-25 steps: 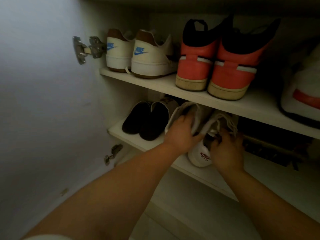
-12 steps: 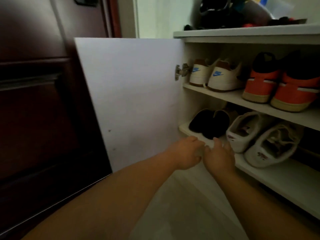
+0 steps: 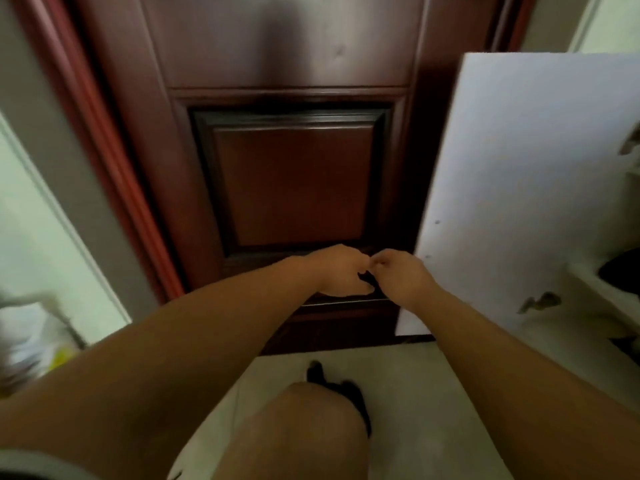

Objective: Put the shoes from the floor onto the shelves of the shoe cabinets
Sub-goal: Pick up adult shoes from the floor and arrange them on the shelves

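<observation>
Progress is only partly visible: the view faces the brown door (image 3: 294,185), with the cabinet cut off at the right edge. The left hand (image 3: 341,271) and right hand (image 3: 403,277) hang near each other, fingers loosely curled, holding nothing. The white cabinet door (image 3: 519,185) stands open. A dark shoe (image 3: 620,275) lies on a shelf (image 3: 585,282), so it is stowed. A dark object (image 3: 329,382) on the floor (image 3: 433,393) beside the knee may be a shoe left to stow, but this cannot be confirmed.
</observation>
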{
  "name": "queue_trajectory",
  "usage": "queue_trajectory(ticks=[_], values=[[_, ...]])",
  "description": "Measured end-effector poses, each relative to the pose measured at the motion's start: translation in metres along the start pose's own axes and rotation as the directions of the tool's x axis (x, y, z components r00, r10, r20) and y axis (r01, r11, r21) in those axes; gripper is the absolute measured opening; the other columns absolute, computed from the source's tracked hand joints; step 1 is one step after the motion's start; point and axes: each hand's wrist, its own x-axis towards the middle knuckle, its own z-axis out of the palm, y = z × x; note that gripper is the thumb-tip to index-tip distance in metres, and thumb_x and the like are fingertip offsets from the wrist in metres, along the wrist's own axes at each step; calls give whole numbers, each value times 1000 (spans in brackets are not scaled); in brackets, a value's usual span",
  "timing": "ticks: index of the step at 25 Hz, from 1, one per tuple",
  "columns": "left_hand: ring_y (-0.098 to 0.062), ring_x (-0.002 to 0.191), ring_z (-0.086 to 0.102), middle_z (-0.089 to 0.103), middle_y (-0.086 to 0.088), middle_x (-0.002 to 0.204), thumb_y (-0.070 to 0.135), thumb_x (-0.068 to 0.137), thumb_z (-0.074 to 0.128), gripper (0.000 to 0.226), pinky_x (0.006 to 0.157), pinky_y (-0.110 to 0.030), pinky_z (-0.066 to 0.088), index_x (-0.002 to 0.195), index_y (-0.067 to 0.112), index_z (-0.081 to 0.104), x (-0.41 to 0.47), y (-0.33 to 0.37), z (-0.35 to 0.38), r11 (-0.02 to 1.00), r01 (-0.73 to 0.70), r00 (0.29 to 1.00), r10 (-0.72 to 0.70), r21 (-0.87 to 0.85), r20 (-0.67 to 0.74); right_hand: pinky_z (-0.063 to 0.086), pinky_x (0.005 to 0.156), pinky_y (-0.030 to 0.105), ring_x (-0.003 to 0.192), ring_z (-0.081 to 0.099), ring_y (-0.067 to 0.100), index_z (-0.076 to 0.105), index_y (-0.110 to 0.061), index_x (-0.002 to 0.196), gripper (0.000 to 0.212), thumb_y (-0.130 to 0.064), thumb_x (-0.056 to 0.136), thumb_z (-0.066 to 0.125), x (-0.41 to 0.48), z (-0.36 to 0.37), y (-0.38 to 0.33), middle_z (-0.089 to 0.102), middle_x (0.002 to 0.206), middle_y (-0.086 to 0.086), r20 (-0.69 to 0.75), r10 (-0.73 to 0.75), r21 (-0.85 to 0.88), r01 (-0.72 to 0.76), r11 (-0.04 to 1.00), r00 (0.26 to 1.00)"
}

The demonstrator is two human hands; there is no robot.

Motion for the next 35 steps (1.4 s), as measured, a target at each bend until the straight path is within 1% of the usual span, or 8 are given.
queue_trajectory(ticks=[2, 6, 9, 14, 17, 21, 29, 35], values=[[-23, 104, 59, 65, -4, 114, 37, 93, 53, 29, 92, -40, 48, 115, 21, 62, -47, -43, 5, 994, 100, 995, -100, -47, 7, 49, 73, 29, 90, 59, 18, 67, -18, 110, 28, -21, 96, 44, 3, 40, -46, 65, 113, 4, 131, -76, -25, 80, 996, 988], [-20, 116, 56, 61, -2, 129, 33, 94, 52, 40, 101, -37, 43, 133, 23, 55, -158, -124, 28, 919, 337, 938, -346, -204, -7, 49, 86, 36, 101, 59, 22, 68, -20, 108, 25, -26, 96, 47, -2, 138, -130, 64, 112, 2, 389, -170, -53, 206, 977, 905], [-17, 114, 59, 65, 1, 124, 30, 92, 58, 35, 97, -25, 44, 126, 23, 62, -241, -175, 79, 754, 520, 836, -547, -401, 54, 48, 82, 30, 101, 61, 22, 69, -19, 108, 25, -24, 92, 51, -29, 234, -168, 67, 114, 4, 545, -216, -2, 259, 966, 810], [-18, 118, 58, 63, 0, 125, 38, 91, 58, 38, 99, -27, 43, 124, 21, 62, -345, -232, 198, 375, 821, 546, -737, -431, 399, 44, 95, 31, 118, 56, 29, 59, -9, 122, 33, -14, 95, 41, -94, 361, -171, 60, 127, 13, 795, -147, -40, 293, 955, 588], [-24, 102, 67, 68, -11, 113, 39, 91, 53, 40, 86, -34, 56, 117, 10, 62, -385, -242, 257, 105, 929, 308, -752, -355, 583, 38, 107, 32, 130, 47, 27, 50, -9, 135, 39, -13, 98, 38, -127, 409, -164, 49, 141, 12, 883, -114, -36, 308, 951, 454], [-29, 115, 60, 58, -15, 129, 48, 87, 55, 64, 97, -37, 50, 135, 7, 46, -420, -235, 315, -176, 954, 25, -760, -242, 649, 41, 105, 35, 123, 51, 27, 54, -14, 129, 36, -20, 98, 39, -140, 437, -146, 53, 136, 11, 913, -72, -63, 313, 948, 402], [-26, 112, 57, 61, -10, 121, 56, 92, 45, 61, 93, -33, 46, 128, 8, 53, -420, -226, 363, -195, 935, -2, -837, -295, 547, 37, 88, 24, 116, 53, 25, 56, -14, 127, 37, -16, 96, 36, -123, 442, -125, 56, 131, 9, 865, 28, -157, 217, 963, 500], [-31, 109, 59, 63, -15, 120, 57, 93, 42, 59, 91, -35, 44, 130, 12, 54, -418, -234, 375, -320, 762, -21, -880, -562, 474, 43, 85, 26, 109, 57, 23, 59, -16, 124, 34, -17, 97, 37, -118, 430, -114, 60, 122, 5, 824, 66, -165, 128, 978, 563]])
